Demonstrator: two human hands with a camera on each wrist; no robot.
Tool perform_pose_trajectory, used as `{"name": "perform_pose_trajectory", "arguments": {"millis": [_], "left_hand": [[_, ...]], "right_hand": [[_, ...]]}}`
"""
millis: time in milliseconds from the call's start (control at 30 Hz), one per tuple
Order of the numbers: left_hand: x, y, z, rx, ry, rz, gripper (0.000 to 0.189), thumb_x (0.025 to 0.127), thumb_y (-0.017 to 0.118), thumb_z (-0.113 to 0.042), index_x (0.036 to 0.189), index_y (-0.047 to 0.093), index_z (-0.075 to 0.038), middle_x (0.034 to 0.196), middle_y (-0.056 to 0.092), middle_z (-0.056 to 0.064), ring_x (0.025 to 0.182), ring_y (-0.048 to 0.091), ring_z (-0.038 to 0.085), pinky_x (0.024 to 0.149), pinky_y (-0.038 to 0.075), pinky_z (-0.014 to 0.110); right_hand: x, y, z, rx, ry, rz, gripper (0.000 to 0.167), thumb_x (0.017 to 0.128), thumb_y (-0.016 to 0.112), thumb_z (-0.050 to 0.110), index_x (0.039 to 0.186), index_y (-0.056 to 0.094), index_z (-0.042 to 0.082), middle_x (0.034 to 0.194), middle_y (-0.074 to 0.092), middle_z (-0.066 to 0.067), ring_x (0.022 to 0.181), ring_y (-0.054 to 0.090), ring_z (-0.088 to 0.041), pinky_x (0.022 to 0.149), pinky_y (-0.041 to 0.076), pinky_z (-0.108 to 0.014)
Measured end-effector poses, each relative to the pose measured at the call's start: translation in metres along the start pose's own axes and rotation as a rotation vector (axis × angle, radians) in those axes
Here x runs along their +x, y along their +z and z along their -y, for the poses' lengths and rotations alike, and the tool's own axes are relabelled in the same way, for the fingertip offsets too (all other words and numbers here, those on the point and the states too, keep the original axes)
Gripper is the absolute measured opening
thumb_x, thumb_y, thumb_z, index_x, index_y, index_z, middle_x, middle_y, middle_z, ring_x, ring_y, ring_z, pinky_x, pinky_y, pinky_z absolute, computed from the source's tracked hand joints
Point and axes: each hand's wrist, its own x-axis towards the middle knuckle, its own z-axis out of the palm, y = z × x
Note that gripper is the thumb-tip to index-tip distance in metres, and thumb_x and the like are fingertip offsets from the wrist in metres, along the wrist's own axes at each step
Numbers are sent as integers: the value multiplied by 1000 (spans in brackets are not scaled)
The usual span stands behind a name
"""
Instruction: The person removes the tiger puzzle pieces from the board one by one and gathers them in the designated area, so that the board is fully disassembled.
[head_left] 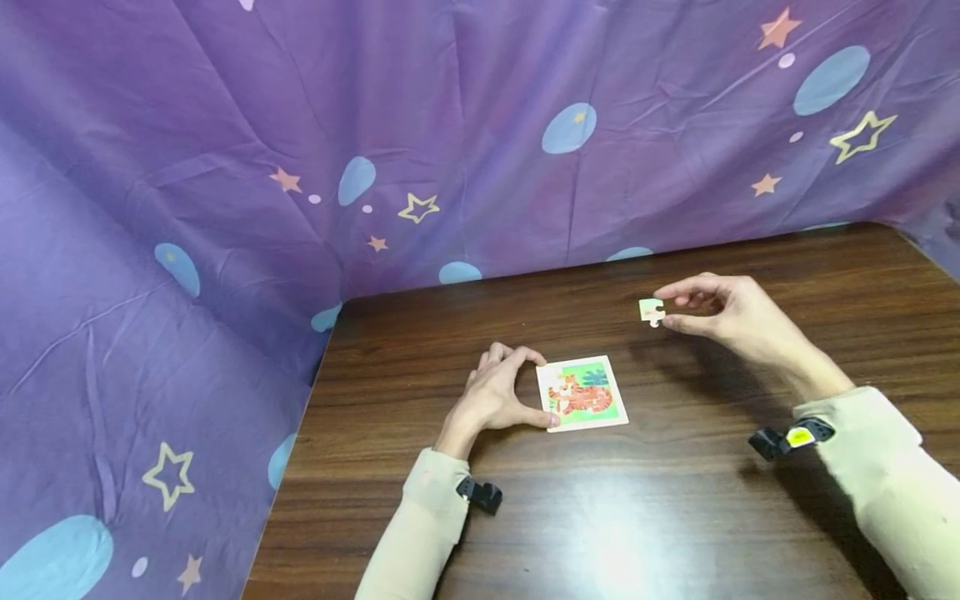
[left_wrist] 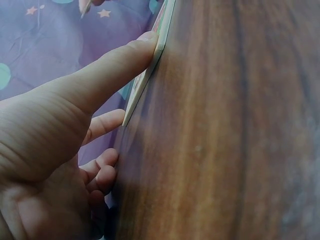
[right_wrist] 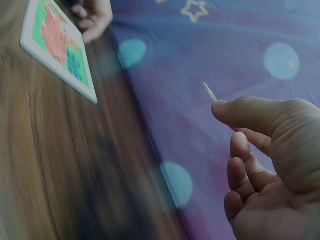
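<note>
A small square jigsaw puzzle lies flat on the wooden table, showing an orange-red animal on green inside a pale frame. Its far left corner is a pale patch. My left hand holds the puzzle by its left side, thumb on the near corner and index finger at the far corner. In the left wrist view the thumb presses on the board's edge. Up off the table, my right hand pinches a puzzle piece between thumb and fingers. The right wrist view shows that piece edge-on.
The dark wooden table reaches back to a purple curtain with stars and blue ovals, which also hangs along the left side. A bright light reflection lies on the near part of the table.
</note>
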Motion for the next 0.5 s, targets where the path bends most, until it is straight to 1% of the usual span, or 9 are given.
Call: {"name": "perform_pose_trajectory", "arguments": {"millis": [100, 233, 300, 433, 500], "left_hand": [[1, 1, 2, -4, 2, -5, 91, 69, 106, -54, 146, 61, -35, 142, 53, 5, 126, 49, 23, 106, 45, 46], [4, 4, 6, -29, 8, -22, 90, 67, 107, -52, 143, 62, -36, 138, 53, 4, 122, 49, 22, 105, 44, 45], [5, 5, 7, -40, 9, -25, 90, 68, 107, -51, 144, 62, -36, 138, 53, 4, 123, 49, 23, 106, 43, 46], [2, 2, 2, -15, 5, -7, 90, 70, 106, -52, 146, 61, -34, 143, 53, 6, 127, 49, 24, 108, 44, 47], [1, 2, 1, -7, -1, -7, 91, 70, 106, -52, 146, 61, -34, 144, 52, 6, 128, 49, 24, 109, 44, 48]], "right_hand": [[-3, -15, -7, -20, 40, -13, 39, 94, 91, 10, 132, 80, 10, 101, 75, 7, 83, 69, -6, 72, 52, -21], [-8, -29, -18, -32, 47, -19, 39, 95, 91, 13, 133, 80, 10, 103, 79, 7, 86, 73, -5, 74, 53, -19], [-11, -34, -23, -21, 53, -19, 39, 96, 90, 13, 133, 80, 9, 104, 80, 8, 88, 74, -4, 75, 53, -18], [-19, -37, -34, 8, 92, -15, 40, 96, 90, 12, 134, 79, 8, 101, 80, 7, 87, 72, -4, 73, 52, -20], [-22, -37, -40, 9, 105, -8, 40, 97, 89, 11, 135, 78, 7, 100, 80, 5, 87, 71, -5, 72, 52, -21]]}}
